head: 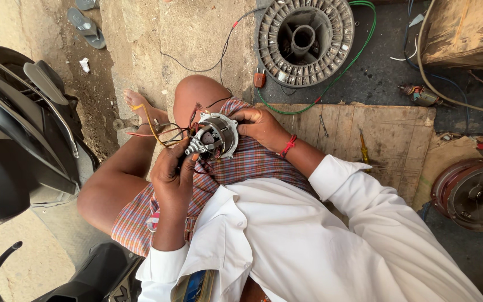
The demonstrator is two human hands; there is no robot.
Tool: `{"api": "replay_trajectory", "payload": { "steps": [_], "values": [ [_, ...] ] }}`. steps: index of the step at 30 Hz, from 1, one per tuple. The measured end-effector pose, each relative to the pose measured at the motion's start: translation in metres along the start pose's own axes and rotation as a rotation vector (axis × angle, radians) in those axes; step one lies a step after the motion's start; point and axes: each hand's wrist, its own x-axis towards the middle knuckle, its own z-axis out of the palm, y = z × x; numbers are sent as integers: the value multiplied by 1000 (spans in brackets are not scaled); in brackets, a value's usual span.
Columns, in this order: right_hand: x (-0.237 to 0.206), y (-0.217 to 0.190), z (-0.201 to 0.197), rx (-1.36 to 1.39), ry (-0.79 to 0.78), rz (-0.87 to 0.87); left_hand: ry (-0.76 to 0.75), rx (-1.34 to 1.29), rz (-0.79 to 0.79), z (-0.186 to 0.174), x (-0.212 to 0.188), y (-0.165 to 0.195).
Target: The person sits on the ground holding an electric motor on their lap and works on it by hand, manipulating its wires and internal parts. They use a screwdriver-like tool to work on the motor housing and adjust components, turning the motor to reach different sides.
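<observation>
Small round grey motor [217,136], wires trailing

Bright daylight, sharp focus, wide-angle edge distortion

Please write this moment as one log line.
left hand: grips motor stator | right hand: holds stator rim | wires: loose, left | screwdriver: on board

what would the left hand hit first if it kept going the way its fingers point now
The left hand points up the picture at the small motor it already grips. Past that come the loose coloured wires, then probably the person's bare foot, though depth is hard to judge.
</observation>
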Motion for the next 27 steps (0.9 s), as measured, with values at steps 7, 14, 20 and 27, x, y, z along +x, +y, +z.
{"api": "replay_trajectory", "payload": {
  "steps": [7, 14, 20, 27],
  "values": [
    [-1, 5, 4, 113, 40, 95, 5, -30, -49, 2, -6, -14],
    [6, 17, 0, -1, 9, 84, 27, -112, -52, 5, -12, -36],
    [10, 21, -11, -156, -43, -122, 17, -123, -83, 13, -15, -49],
    [11, 17, -20, -174, -108, -179, 26, -140, -76, 20, -15, -50]
  ]
}}
